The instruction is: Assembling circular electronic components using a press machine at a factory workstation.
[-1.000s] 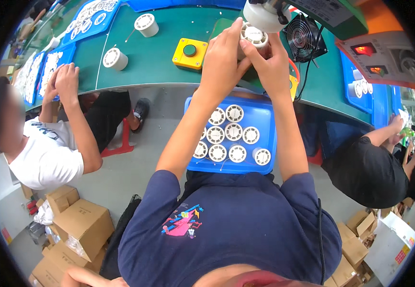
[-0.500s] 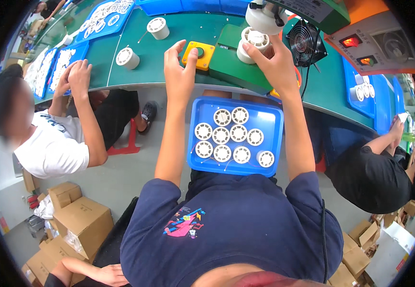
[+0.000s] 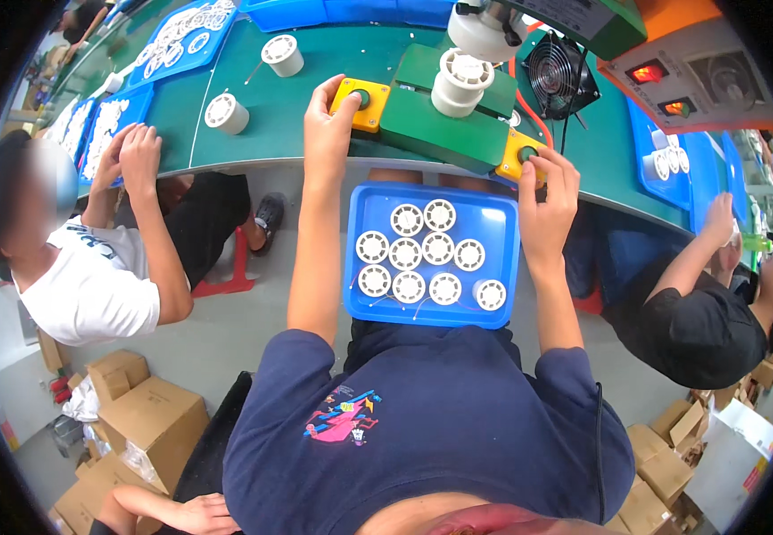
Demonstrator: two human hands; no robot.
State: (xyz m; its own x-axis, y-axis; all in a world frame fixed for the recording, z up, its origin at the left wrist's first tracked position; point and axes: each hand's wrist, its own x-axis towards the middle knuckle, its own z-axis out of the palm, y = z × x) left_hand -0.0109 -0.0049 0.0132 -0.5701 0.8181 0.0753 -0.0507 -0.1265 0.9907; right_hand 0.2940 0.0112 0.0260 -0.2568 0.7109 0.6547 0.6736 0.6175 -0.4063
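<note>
1. The white slotted housing (image 3: pixel 460 85) stands upright on the green machine base (image 3: pixel 435 134), between the two hands and farther from the body than either; neither hand touches it.
2. A white press head (image 3: pixel 483 37) sits just above the housing in the view; whether the two touch cannot be told.
3. The left hand (image 3: pixel 328 123) is unclenched and grasps no loose part. Its fingers lie bent along the outer side of the left yellow button box (image 3: pixel 372 116), with the thumb on the green button (image 3: pixel 362 96).
4. The right hand (image 3: pixel 549 198) is also unclenched, its fingers loosely curled and parted, with nothing held. Thumb and fingertips are at the right yellow button box (image 3: pixel 513 147), beside its green button (image 3: pixel 527 153); whether they press it cannot be told.
5. Nearer the body, between the forearms, a blue tray (image 3: pixel 500 236) carries ten more white slotted housings (image 3: pixel 406 253), well apart from both hands.
6. Two white cylinders (image 3: pixel 226 114) stand on the green table (image 3: pixel 306 62) left of the left hand, and a black fan (image 3: pixel 558 76) stands beyond the right hand.
</note>
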